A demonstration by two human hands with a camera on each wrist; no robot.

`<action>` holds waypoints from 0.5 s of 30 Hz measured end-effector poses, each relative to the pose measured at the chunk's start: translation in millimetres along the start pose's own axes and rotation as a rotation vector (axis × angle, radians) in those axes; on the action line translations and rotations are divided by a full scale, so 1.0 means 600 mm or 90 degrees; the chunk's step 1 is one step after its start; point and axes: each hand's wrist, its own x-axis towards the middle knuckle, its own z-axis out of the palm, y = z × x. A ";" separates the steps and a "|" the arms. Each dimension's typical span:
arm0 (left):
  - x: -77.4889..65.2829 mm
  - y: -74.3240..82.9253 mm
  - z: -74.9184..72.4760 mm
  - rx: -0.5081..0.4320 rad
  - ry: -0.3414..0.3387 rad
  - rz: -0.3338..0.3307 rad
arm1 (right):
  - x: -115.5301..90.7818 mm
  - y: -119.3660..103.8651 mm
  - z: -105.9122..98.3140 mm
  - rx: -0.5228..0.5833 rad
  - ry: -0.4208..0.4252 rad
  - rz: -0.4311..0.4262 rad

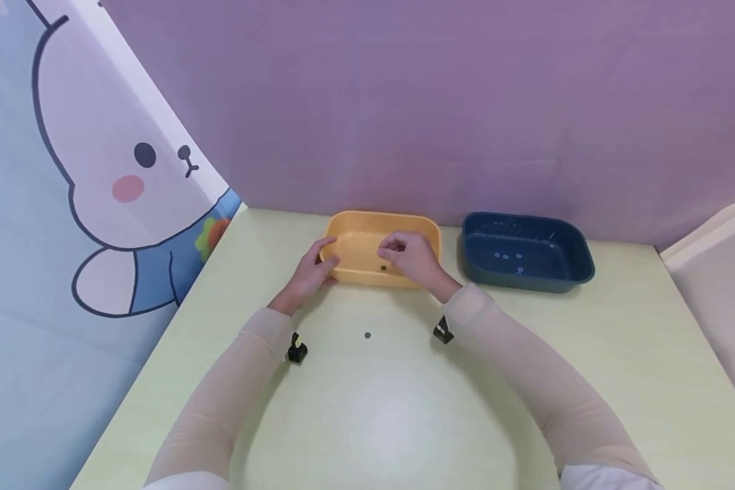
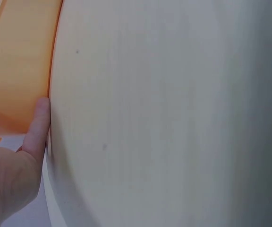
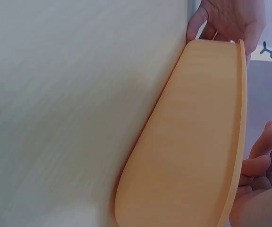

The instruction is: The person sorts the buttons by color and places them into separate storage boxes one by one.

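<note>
My left hand (image 1: 309, 275) grips the left end of a yellow-orange plastic tray (image 1: 367, 278), its fingers by the end wall and rim. Over the tray's right half, my right hand (image 1: 412, 257) has bent fingers, with thumb and index close together; I cannot tell whether a small piece is between them. Just below those fingertips a small dark round piece (image 1: 383, 268) lies in the tray. Another dark round piece (image 1: 367, 335) is on the table in front. In the right wrist view, the curled right fingers (image 3: 263, 142) show beyond the tray's rim (image 3: 242, 118).
To the right stands a dark blue tray (image 1: 514, 280) with several small round pieces (image 1: 505, 256) on its floor. Behind both trays rises a purple cloth wall (image 1: 435, 102). A cartoon-printed cloth (image 1: 128, 286) borders the pale table (image 1: 367, 422) on the left.
</note>
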 end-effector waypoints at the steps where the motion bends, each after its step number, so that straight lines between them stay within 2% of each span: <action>1: 0.000 0.000 -0.001 0.001 0.001 -0.002 | -0.002 -0.001 0.001 0.002 -0.003 -0.005; 8: -0.002 -0.001 -0.002 -0.004 0.004 -0.001 | -0.015 -0.010 0.010 0.027 -0.026 -0.006; 15: -0.003 0.000 -0.004 -0.004 0.004 0.003 | -0.027 -0.016 0.017 0.009 -0.041 -0.017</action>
